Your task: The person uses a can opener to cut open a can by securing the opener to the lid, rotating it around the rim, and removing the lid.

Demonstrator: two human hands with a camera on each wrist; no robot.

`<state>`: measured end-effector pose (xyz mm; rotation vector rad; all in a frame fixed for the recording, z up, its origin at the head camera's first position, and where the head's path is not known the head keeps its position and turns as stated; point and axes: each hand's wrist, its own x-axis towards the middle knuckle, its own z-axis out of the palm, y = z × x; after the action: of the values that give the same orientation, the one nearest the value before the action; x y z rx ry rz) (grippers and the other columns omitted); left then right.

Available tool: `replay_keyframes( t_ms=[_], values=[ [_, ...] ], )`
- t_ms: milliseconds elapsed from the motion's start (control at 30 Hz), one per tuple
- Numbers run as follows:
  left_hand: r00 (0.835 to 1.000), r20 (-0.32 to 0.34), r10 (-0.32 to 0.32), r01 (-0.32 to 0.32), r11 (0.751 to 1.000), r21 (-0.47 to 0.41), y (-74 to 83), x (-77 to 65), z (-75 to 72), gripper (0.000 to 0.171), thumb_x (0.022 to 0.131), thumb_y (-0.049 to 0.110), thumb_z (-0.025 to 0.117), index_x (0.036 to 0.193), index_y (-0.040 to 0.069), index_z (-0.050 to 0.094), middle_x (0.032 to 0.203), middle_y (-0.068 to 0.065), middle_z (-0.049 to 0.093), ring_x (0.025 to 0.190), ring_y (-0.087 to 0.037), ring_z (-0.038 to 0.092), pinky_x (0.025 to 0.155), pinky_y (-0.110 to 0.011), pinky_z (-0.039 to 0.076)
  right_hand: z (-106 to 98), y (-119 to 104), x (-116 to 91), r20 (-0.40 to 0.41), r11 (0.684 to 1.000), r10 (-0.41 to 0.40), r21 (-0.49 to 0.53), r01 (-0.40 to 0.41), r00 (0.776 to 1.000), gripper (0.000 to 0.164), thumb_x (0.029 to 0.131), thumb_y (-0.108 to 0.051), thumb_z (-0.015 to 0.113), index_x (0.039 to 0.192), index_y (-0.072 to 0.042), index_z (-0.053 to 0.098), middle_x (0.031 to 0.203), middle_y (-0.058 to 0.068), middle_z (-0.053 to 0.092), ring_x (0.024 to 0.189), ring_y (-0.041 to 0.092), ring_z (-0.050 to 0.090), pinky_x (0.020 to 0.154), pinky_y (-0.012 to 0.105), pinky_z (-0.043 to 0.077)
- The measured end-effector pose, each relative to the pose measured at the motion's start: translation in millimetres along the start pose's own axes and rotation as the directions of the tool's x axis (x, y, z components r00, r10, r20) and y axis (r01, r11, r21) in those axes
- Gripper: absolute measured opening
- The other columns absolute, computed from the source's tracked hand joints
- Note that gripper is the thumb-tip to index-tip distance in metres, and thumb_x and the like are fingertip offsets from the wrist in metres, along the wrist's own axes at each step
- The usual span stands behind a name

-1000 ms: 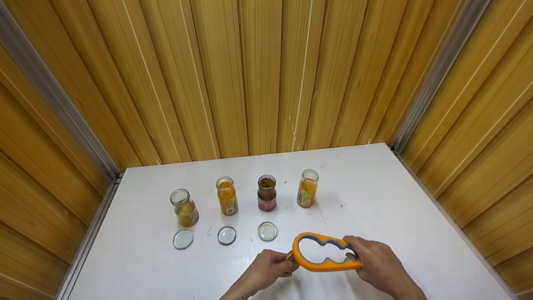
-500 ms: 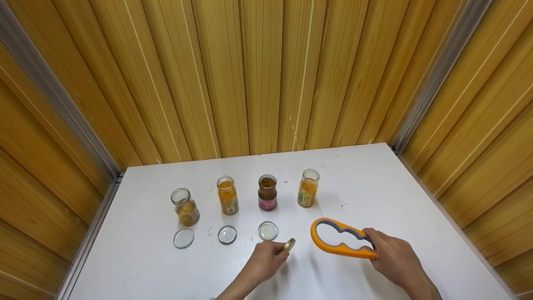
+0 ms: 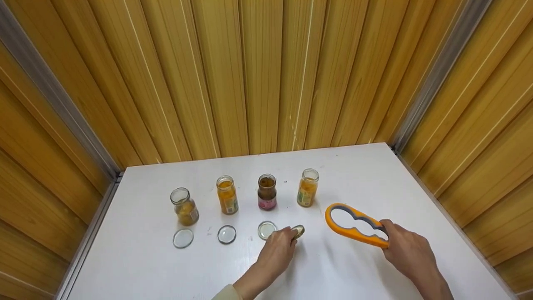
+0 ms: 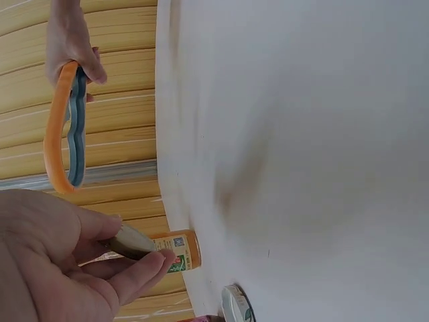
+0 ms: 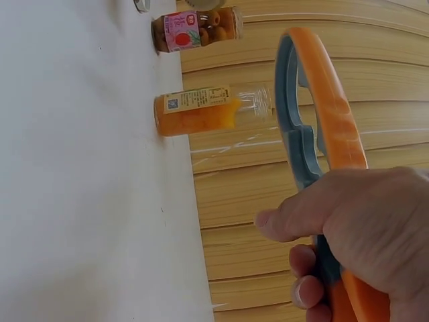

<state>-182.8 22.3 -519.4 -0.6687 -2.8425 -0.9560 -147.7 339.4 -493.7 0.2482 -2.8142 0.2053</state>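
Note:
Between thumb and fingers my left hand pinches a gold jar lid, tilted and held above the table. In the left wrist view the lid shows edge-on at the fingertips. My right hand grips one end of an orange and grey jar opener, raised off the table at the right. Behind the lid stands an uncapped jar with orange contents. To its left are a dark jar with a pink label, another orange jar and a jar with yellowish contents, all uncapped.
Three lids lie in front of the jars: a left lid, a middle lid and a right lid partly behind my left hand. The white table meets wood-patterned walls at the back and sides.
The lid has come away from the jar opener and moved forward in my left hand, close to the right lid on the table. My right hand has drawn the opener to the right and forward.

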Motion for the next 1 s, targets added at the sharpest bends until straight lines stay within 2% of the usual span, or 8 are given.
replay_keyframes(
  t_ms=[100, 167, 333, 433, 500, 733, 1000],
  values=[
    [0.999, -0.018, 0.04, -0.037, 0.991, 0.126, 2.1, 7.6, 9.2, 0.01, 0.081, 0.007, 0.07, 0.091, 0.01, 0.071, 0.095, -0.008, 0.07, 0.091, -0.019, 0.066, 0.072, -0.025, 0.054, -2, 3, 0, -0.021, 1.0, 0.005, -0.008, -0.005, 1.0, 0.048, 0.065, -0.005, 0.077, 0.109, -0.008, 0.057, 0.077, 0.003, 0.063, 0.05, 0.012, 0.044, 0.043, 0.029, 0.038],
    [0.999, -0.018, 0.05, -0.046, 0.978, 0.203, 3.0, 12.3, 16.1, 0.009, 0.081, 0.01, 0.07, 0.091, 0.011, 0.071, 0.097, -0.009, 0.069, 0.091, -0.021, 0.066, 0.071, -0.027, 0.054, -4, 4, 0, -0.018, 1.0, 0.014, -0.006, -0.014, 1.0, 0.049, 0.065, -0.005, 0.077, 0.109, -0.007, 0.057, 0.077, 0.004, 0.063, 0.051, 0.013, 0.045, 0.043, 0.03, 0.038],
    [0.997, -0.008, 0.079, -0.071, 0.932, 0.357, 5.3, 22.6, 32.0, 0.007, 0.084, 0.011, 0.066, 0.088, 0.013, 0.07, 0.098, -0.01, 0.068, 0.074, -0.02, 0.065, 0.061, -0.026, 0.053, -8, 6, 1, 0.013, 0.999, 0.046, 0.006, -0.046, 0.999, 0.05, 0.066, -0.005, 0.077, 0.111, -0.006, 0.055, 0.079, 0.005, 0.064, 0.051, 0.014, 0.046, 0.043, 0.031, 0.039],
    [0.996, 0.0, 0.094, -0.086, 0.907, 0.413, 7.4, 27.0, 39.1, 0.009, 0.084, 0.008, 0.063, 0.09, 0.012, 0.069, 0.094, -0.008, 0.066, 0.068, -0.02, 0.061, 0.055, -0.026, 0.05, -10, 7, 1, 0.03, 0.998, 0.061, 0.007, -0.061, 0.998, 0.051, 0.066, -0.005, 0.077, 0.112, -0.007, 0.055, 0.079, 0.005, 0.064, 0.051, 0.014, 0.046, 0.043, 0.031, 0.039],
    [0.996, 0.011, 0.088, -0.083, 0.892, 0.443, 8.6, 29.1, 43.4, 0.011, 0.084, 0.008, 0.063, 0.093, 0.011, 0.069, 0.094, -0.008, 0.065, 0.069, -0.019, 0.06, 0.055, -0.026, 0.05, -12, 7, 2, 0.041, 0.998, 0.069, 0.006, -0.07, 0.997, 0.052, 0.066, -0.006, 0.078, 0.112, -0.006, 0.054, 0.079, 0.005, 0.063, 0.052, 0.015, 0.046, 0.044, 0.031, 0.039],
    [0.996, 0.05, 0.067, -0.084, 0.844, 0.53, 12.0, 35.5, 53.8, 0.013, 0.084, 0.009, 0.063, 0.095, 0.011, 0.07, 0.093, -0.008, 0.063, 0.075, -0.02, 0.059, 0.059, -0.026, 0.051, -12, 8, 3, 0.049, 0.997, 0.078, -0.002, -0.078, 0.996, 0.052, 0.066, -0.007, 0.078, 0.112, -0.006, 0.054, 0.079, 0.006, 0.063, 0.053, 0.016, 0.047, 0.045, 0.033, 0.041],
    [0.997, 0.063, 0.041, -0.07, 0.819, 0.57, 12.6, 42.3, 61.6, 0.009, 0.085, 0.012, 0.061, 0.085, 0.01, 0.069, 0.077, -0.007, 0.06, 0.071, -0.019, 0.056, 0.056, -0.027, 0.049, -9, 9, 2, 0.054, 0.996, 0.094, 0.002, -0.094, 0.994, 0.052, 0.066, -0.007, 0.078, 0.112, -0.006, 0.054, 0.08, 0.007, 0.064, 0.051, 0.016, 0.045, 0.044, 0.031, 0.04]
  ],
)
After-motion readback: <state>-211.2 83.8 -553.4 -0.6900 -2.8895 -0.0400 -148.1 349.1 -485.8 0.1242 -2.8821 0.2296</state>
